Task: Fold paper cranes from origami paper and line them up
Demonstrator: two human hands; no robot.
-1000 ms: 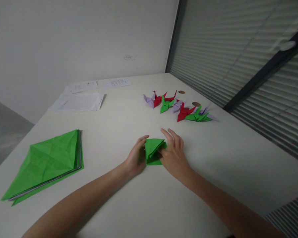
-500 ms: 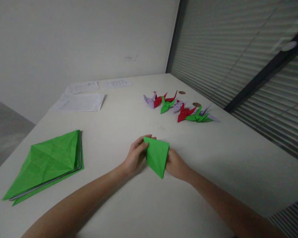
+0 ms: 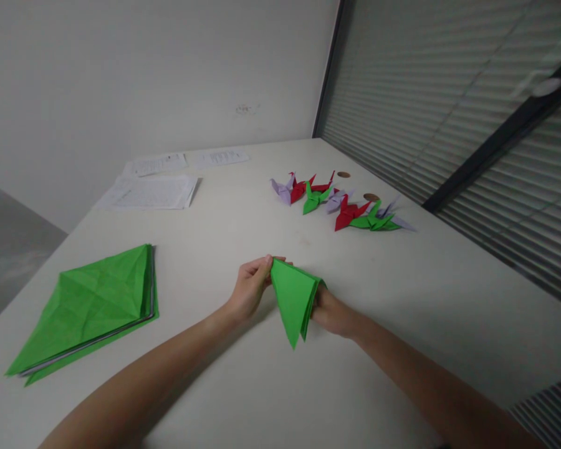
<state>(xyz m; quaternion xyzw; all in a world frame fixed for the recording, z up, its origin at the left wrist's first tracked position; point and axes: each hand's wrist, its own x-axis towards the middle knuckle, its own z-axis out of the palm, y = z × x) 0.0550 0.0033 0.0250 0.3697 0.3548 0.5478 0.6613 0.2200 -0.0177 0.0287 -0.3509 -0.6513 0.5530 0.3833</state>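
Pinching paper [image 3: 290, 302] by its upper-left corner in left hand [image 3: 251, 285], over table [image 3: 215, 246]; keeping right hand [image 3: 331, 310] at the right edge, with fingers too hidden for judging grip; now tipping the point lower, showing parted layers, apparently still mid-fold.

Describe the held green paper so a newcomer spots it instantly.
On the broad white table, find the bare left hand and right hand. Between them is the folded green paper, with two lower tips close together. Unlike the larger green paper stack at left and the small green paper cranes beyond, it alone is held.
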